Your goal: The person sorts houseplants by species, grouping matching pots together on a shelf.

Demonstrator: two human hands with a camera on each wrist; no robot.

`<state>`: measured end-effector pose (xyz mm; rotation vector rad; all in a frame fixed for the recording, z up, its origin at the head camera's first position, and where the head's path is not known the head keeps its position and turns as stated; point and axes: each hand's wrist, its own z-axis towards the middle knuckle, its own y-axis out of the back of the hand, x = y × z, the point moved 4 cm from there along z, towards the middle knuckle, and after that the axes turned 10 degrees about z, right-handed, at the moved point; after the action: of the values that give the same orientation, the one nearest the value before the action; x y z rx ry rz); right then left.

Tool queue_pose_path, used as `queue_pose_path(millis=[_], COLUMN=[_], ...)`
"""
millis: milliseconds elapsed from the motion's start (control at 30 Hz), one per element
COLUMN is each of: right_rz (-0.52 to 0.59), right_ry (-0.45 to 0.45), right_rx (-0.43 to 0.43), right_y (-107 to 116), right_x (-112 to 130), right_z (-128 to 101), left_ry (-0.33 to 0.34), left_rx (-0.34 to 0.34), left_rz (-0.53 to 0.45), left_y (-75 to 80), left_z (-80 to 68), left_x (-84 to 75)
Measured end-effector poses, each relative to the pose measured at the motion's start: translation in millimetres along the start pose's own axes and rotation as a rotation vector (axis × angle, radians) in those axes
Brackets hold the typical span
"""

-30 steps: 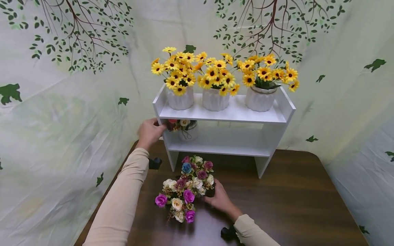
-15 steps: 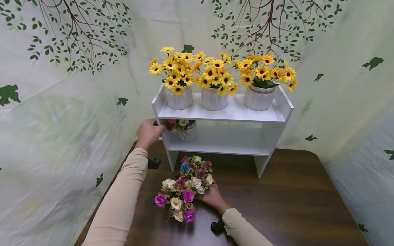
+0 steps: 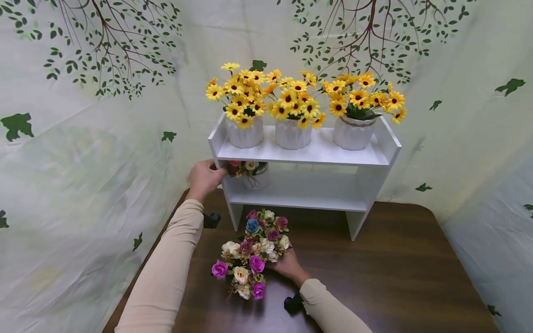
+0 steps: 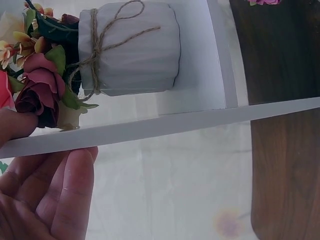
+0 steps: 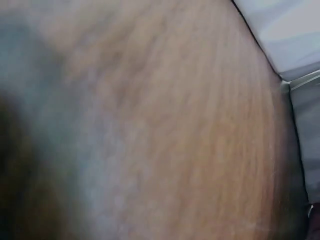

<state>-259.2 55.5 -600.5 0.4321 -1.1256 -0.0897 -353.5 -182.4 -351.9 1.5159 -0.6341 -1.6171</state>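
Observation:
At the left side of the white shelf (image 3: pixel 300 203), my left hand (image 3: pixel 204 178) grips the upright side panel (image 4: pixel 165 121). In the left wrist view the thumb lies above the panel and the fingers (image 4: pixel 75 182) below it. Just inside stands a white pot (image 4: pixel 137 50) with twine round it and a dark red rose (image 4: pixel 40 90) by my thumb. My right hand (image 3: pixel 289 267) reaches under a bunch of mixed roses (image 3: pixel 270 236) on the table; the blooms hide its fingers and whatever bears them. Mostly blurred skin fills the right wrist view.
Another bunch, with purple and cream roses (image 3: pixel 241 273), stands close in front. Yellow daisy-like flowers in white pots (image 3: pixel 293 135) line the top shelf. The brown table (image 3: pixel 408 268) extends right; a leaf-printed cloth (image 3: pixel 104 134) hangs behind.
My right hand and forearm have shifted slightly left, and the fingers have gone further under the roses. My left hand keeps its place on the panel.

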Motion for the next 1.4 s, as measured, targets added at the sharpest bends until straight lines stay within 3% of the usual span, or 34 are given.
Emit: queue_pose_path(millis=[167, 333, 567, 667, 833, 933, 1033, 1200, 1400], right_rz=[0.02, 0.066, 0.106, 0.077, 0.09, 0.102, 0.068, -0.079, -0.148], right_ry=[0.004, -0.014, -0.024, 0.008, 0.134, 0.146, 0.088, -0.005, -0.153], right_rx=[-0.051, -0.111, -0.137, -0.128, -0.142, -0.177, -0.193, -0.191, -0.22], right_y=[10.7, 35.8, 83.3, 101.8, 125.8, 138.5, 148.5, 156.8, 158.1], right_x=[3.5, 13.3, 53.7, 62.8, 66.3, 74.7, 92.7, 112.6, 112.7], right_z=[-5.5, -12.9, -20.6, -23.3, -16.9, -8.5, 0.9, 18.8, 43.2], left_ry=[-0.011, 0.005, 0.004, 0.01, 0.022, 0.018, 0.006, 0.001, -0.008], left_rx=[0.003, -0.005, 0.001, 0.008, 0.019, 0.015, 0.011, 0.008, -0.007], left_rz=[0.01, 0.008, 0.023, 0.027, 0.035, 0.045, 0.041, 0.04, 0.077], left_y=[-2.3, 0.0, -0.2, -0.8, -0.6, -0.1, 0.3, 2.1, 1.8], left_z=[-0.8, -0.2, 1.1, 1.6, 2.7, 3.9, 4.5, 3.7, 2.9], left_x=[-1.8, -0.6, 0.0, 0.4, 0.5, -1.7, -3.4, -2.5, -0.6])
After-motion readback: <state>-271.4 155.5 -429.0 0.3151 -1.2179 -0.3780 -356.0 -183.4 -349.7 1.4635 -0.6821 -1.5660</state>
